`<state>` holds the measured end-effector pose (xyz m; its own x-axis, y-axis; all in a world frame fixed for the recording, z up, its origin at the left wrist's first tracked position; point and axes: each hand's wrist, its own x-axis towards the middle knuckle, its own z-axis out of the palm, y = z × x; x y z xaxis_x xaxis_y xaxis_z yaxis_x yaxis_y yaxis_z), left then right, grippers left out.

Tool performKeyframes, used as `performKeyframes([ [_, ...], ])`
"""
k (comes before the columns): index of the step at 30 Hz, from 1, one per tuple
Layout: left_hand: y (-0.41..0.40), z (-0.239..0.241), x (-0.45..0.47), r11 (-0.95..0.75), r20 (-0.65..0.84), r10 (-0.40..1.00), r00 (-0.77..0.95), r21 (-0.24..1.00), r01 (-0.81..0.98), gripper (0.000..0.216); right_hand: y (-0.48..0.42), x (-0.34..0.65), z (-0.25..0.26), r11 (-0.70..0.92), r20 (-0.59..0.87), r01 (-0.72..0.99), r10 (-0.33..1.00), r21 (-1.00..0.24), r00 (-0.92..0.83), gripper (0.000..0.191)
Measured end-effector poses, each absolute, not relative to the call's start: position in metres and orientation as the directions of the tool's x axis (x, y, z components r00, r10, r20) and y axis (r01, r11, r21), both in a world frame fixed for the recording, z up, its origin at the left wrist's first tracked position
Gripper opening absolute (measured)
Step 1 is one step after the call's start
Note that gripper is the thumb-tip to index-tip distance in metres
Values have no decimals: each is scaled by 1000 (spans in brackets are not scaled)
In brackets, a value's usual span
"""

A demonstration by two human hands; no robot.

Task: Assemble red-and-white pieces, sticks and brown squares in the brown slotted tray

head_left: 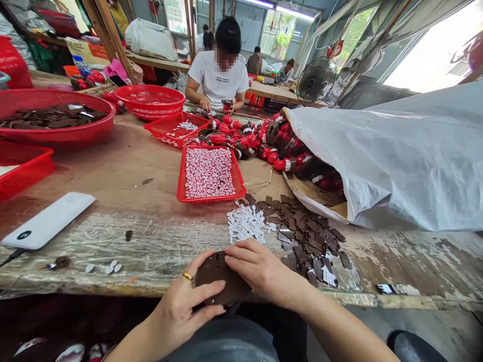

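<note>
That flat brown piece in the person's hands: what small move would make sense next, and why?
Perhaps reach the right hand forward to the white plastic pieces. Both hands are on the brown piece, so the left hand could likely steady it alone, and the white pile lies just past the fingertips, beside the heap of brown cut pieces.

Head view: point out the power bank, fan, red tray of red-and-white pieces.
Power bank (47,221): head view, top face.
Fan (316,79): head view, grille.
Red tray (207,199): head view, front rim.
</note>
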<state>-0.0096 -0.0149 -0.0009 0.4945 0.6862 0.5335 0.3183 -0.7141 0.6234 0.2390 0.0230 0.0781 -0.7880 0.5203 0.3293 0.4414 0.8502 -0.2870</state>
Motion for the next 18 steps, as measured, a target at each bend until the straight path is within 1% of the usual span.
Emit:
performKeyframes([
  [2,-15,-1,-10,-710,524,690,499,622,329,26,27,238,76,858,297,424,501,-290,-813,32],
  [4,-15,-2,-13,-709,522,692,498,621,333,27,26,238,70,841,304,430,525,-327,-795,32],
  [5,-15,-2,-14,-710,524,692,496,617,340,29,26,239,67,818,307,441,555,-370,-773,32],
  [6,-15,-3,-16,-708,522,696,493,611,355,32,25,240,63,776,298,454,602,-438,-741,33],
  [7,-16,-2,-18,-702,512,705,491,602,380,37,25,241,59,707,275,467,666,-531,-694,35],
  [9,-16,0,-18,-685,479,725,496,576,445,50,25,242,51,472,163,459,809,-753,-564,43],
  [10,-16,2,-17,-679,460,732,503,557,478,56,26,242,48,316,65,427,860,-847,-507,49],
  [11,-15,5,-15,-680,446,732,515,532,505,59,27,240,44,158,-42,385,885,-909,-463,53],
  [12,-14,8,-12,-690,442,723,531,501,522,61,28,238,42,22,-138,343,889,-939,-437,57],
  [13,-12,11,-10,-708,453,706,545,467,530,61,27,235,40,-77,-211,312,880,-947,-425,60],
  [14,-10,14,-8,-727,474,686,551,436,530,60,27,232,39,-135,-254,293,873,-946,-417,61],
  [15,-9,16,-8,-746,504,665,552,412,523,59,25,229,39,-153,-262,282,875,-947,-408,61],
  [16,-7,17,-10,-764,536,643,547,398,508,58,24,226,39,-136,-243,274,880,-952,-407,61],
  [18,-5,19,-21,-760,583,646,493,428,489,52,26,226,40,-51,-172,266,873,-963,-456,60],
])
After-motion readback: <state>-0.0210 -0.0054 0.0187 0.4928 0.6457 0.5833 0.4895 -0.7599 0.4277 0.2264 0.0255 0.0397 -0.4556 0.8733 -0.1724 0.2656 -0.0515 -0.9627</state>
